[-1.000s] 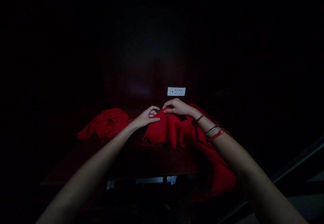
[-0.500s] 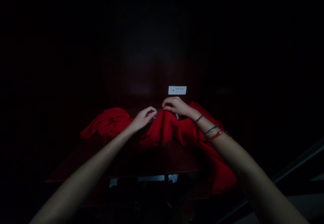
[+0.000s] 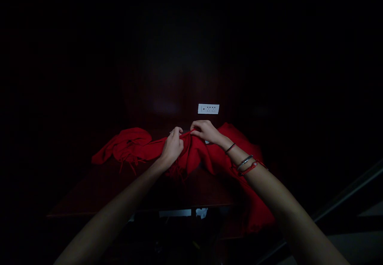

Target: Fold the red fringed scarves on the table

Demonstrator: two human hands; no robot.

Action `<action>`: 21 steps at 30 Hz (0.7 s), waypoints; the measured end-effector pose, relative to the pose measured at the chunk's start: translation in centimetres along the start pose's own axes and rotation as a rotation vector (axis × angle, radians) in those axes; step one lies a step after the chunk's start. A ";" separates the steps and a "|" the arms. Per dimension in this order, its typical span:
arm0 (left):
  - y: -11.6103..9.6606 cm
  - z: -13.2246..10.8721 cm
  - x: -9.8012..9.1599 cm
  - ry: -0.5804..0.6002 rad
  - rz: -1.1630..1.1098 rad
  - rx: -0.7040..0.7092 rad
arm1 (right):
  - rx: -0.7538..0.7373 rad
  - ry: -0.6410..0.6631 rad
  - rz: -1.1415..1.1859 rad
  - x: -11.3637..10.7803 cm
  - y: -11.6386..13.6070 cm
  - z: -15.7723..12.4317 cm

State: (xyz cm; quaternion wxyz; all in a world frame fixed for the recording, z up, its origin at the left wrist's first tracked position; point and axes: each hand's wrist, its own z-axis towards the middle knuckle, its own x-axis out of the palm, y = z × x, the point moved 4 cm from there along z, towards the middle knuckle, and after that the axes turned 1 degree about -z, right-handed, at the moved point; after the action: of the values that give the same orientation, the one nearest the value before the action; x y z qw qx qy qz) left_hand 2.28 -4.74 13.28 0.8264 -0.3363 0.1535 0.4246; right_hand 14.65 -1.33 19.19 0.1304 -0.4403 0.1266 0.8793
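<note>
A red fringed scarf (image 3: 196,153) lies bunched across the dark table and hangs over its front edge at the right. My left hand (image 3: 173,145) is closed on the scarf's upper edge near the middle. Just to the right, my right hand (image 3: 205,130) pinches the same edge and lifts it into a fold. Loose fringe dangles below my left hand and beside the heap of cloth at the left. A small pale object under my right hand is mostly hidden.
The dark wooden table (image 3: 98,195) has its front edge below my hands. A white socket plate (image 3: 208,109) is on the wall behind. Pale shapes show beneath the tabletop. A slanted light bar (image 3: 350,191) crosses the lower right. The rest is very dark.
My left hand has turned and closed on the scarf, where its fingers were apart from the raised cloth before. My right hand keeps its pinch, with the cloth slightly lower.
</note>
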 end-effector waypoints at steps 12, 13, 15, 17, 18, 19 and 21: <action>0.3 0.4 -1.6 0.044 0.039 0.094 | 0.035 -0.016 -0.034 0.7 -1.0 -0.3; 0.6 0.4 -1.8 0.042 0.044 0.090 | 0.041 -0.017 -0.045 0.7 -1.0 -0.3; 0.8 0.1 -1.9 0.073 0.047 0.133 | 0.054 -0.015 -0.065 0.8 -1.1 -0.3; 0.6 -0.4 -1.6 0.150 0.042 0.223 | 0.072 -0.014 -0.081 0.9 -1.3 -0.2; 0.3 -0.7 -1.4 0.183 0.042 0.254 | 0.084 -0.014 -0.090 1.0 -1.3 -0.1; 0.2 -1.0 -1.2 0.196 0.047 0.257 | 0.096 -0.012 -0.098 1.1 -1.4 0.0; 0.1 -1.2 -0.9 0.167 0.078 0.194 | 0.111 -0.005 -0.110 1.2 -1.5 0.2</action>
State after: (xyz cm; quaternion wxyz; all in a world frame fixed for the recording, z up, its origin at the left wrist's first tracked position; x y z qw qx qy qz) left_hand 1.67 -6.11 12.83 0.8223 -0.2828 0.2748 0.4102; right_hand 14.30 0.26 18.23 0.2033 -0.4363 0.1505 0.8635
